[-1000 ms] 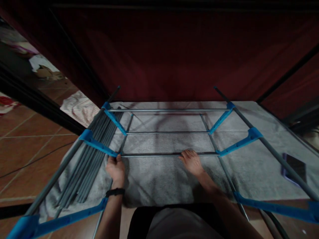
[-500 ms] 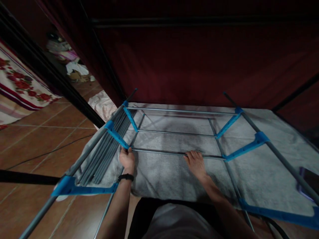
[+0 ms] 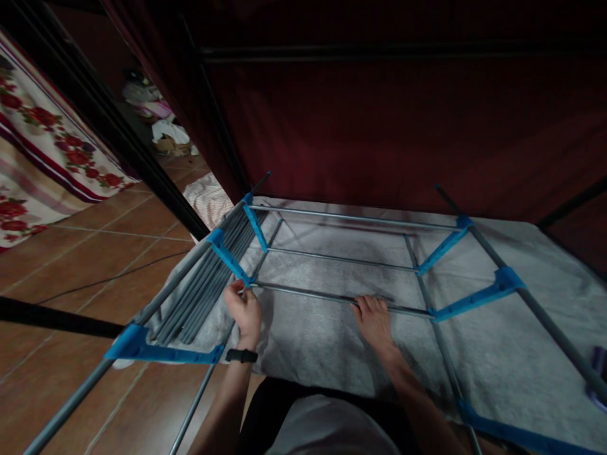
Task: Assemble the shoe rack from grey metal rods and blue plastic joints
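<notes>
A rack frame of grey metal poles, joined by blue plastic brackets, lies across a grey blanket in front of me. My left hand (image 3: 244, 309), with a black band on its wrist, is closed at the left inner pole, just below the end of a blue bracket (image 3: 232, 262). The fingers partly hide that joint. On the near crossbar (image 3: 303, 291), right of its middle, my right hand (image 3: 374, 319) rests with its fingers curled over the bar. The crossbar's right end meets another blue bracket (image 3: 474, 300).
Several loose grey tubes (image 3: 208, 287) lie side by side on the blanket (image 3: 308, 341) at left. A dark red panel (image 3: 379, 126) stands behind. Black posts (image 3: 156, 170) and a cable (image 3: 118, 276) are at left above the tiled floor. A purple-edged object (image 3: 598, 379) sits at far right.
The view has shifted slightly, so the rack sits a little differently in the picture. My left hand has turned a little at the joint; my right hand keeps its place on the crossbar.
</notes>
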### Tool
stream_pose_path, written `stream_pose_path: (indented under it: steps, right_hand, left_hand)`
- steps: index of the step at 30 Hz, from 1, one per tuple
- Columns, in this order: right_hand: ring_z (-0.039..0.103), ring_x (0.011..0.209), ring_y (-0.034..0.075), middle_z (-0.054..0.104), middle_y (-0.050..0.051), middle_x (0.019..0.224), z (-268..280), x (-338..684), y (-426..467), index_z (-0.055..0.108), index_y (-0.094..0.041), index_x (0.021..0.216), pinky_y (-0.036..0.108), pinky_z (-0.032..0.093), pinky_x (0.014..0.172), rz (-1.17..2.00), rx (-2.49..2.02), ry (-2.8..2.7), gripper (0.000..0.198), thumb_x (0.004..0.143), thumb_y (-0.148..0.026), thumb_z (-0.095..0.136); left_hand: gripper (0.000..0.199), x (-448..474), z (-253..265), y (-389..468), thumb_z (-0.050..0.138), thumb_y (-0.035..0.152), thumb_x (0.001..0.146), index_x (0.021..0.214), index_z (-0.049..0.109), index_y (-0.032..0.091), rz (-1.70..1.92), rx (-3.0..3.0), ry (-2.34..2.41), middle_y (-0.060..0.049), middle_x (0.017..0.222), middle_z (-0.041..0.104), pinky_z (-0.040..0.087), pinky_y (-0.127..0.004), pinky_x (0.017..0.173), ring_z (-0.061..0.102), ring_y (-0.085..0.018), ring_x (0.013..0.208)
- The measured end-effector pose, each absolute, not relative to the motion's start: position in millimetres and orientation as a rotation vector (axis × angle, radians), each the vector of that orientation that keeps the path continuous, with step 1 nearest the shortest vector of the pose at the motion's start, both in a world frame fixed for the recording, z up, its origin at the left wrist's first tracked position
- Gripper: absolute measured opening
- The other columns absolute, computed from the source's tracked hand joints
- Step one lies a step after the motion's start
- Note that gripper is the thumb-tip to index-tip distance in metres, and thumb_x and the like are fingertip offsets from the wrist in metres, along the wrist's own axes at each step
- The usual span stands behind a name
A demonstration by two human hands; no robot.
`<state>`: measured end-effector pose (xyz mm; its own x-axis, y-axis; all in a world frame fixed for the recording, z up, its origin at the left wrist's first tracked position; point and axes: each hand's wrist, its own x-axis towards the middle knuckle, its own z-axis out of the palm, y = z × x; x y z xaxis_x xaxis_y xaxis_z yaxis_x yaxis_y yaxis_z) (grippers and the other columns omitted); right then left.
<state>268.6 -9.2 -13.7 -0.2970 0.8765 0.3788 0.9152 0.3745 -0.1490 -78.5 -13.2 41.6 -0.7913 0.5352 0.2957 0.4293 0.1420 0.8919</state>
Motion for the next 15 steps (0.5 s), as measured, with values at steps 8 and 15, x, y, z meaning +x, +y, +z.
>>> stream_pose_path:
  steps: [8,15]
  right_hand:
    - [0.062,0.090,0.026,0.072,0.008,0.095,-12,268,-10,0.069,-0.022,0.098,0.041,0.039,0.088,-0.148,-1.563,-2.254,0.025,0.107,-0.034,0.048]
    - [0.062,0.090,0.025,0.072,0.008,0.095,-11,268,-9,0.069,-0.021,0.098,0.039,0.038,0.087,-0.117,-1.536,-2.249,0.027,0.107,-0.034,0.048]
  left_hand:
    - [0.018,-38,207,76,0.050,0.026,0.098,0.105,0.063,0.016,2.129,1.602,2.016,-0.004,0.106,0.069,0.054,-0.031,0.093,0.069,-0.018,0.106]
    - [0.062,-142,319,188,0.017,0.033,0.101,0.095,0.058,-0.013,1.450,1.763,2.069,0.000,0.081,0.062,0.050,-0.031,0.077,0.071,-0.009,0.076]
